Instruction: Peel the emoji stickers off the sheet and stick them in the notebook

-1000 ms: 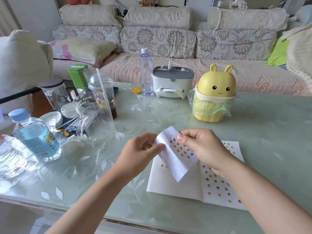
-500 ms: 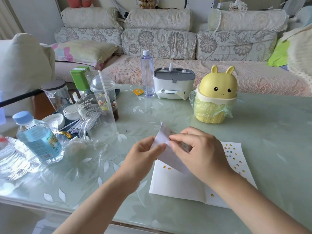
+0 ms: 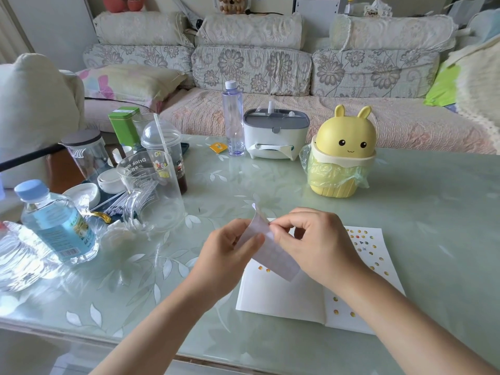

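Observation:
An open white notebook point(image 3: 281, 296) lies on the glass table in front of me, with small yellow emoji stickers point(image 3: 362, 244) dotted over its right page and a few on the left. Above it I hold the white sticker sheet point(image 3: 273, 255), its blank back facing me. My left hand point(image 3: 230, 253) grips the sheet's left edge between thumb and fingers. My right hand point(image 3: 316, 244) has its fingers curled, and its fingertips pinch at the sheet's upper edge. The sheet's printed side is hidden.
A yellow bunny bin point(image 3: 342, 158) stands behind the notebook, a white tissue box point(image 3: 273, 136) and a tall bottle point(image 3: 233, 120) beyond. At left crowd a glass pitcher point(image 3: 151, 193), a lidded cup point(image 3: 165, 155), a blue-capped bottle point(image 3: 54, 220) and dishes. A sofa point(image 3: 254, 63) runs behind.
The sheet has turned so its sticker side faces away from me. My right hand has moved onto its upper edge and pinches there; both hands shifted slightly left.

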The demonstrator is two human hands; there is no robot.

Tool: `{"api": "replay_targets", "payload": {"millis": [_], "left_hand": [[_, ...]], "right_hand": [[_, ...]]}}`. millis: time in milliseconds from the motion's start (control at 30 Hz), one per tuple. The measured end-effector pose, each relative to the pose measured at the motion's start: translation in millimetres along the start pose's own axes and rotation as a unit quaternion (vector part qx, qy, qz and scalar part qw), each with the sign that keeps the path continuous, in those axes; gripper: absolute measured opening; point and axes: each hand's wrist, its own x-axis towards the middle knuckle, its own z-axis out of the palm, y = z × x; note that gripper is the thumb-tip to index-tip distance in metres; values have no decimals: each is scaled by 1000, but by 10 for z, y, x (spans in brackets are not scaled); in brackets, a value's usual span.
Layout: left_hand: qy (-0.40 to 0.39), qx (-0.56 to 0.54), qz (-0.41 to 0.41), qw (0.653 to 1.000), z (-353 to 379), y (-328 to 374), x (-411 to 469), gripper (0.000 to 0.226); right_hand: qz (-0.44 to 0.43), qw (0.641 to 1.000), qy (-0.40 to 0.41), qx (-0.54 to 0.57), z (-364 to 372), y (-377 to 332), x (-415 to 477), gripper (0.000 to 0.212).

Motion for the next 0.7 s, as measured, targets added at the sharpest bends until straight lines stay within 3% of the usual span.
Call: {"api": "replay_targets", "payload": {"millis": [133, 267, 500, 700], "left_hand": [[-8, 22, 9, 1000, -17, -4, 6, 13], [-10, -29, -5, 1000, -10, 33, -25, 19], [-9, 2, 4, 1000, 11, 9, -53, 24], [-10, 27, 27, 999, -22, 21, -17, 16]], "right_hand": [[26, 999, -4, 29, -4, 23, 7, 14], [-15, 999, -12, 32, -36, 17, 13, 12], [-66, 996, -28, -57, -53, -23, -10, 27], [-34, 999, -18, 24, -37, -15, 1, 14]]}}
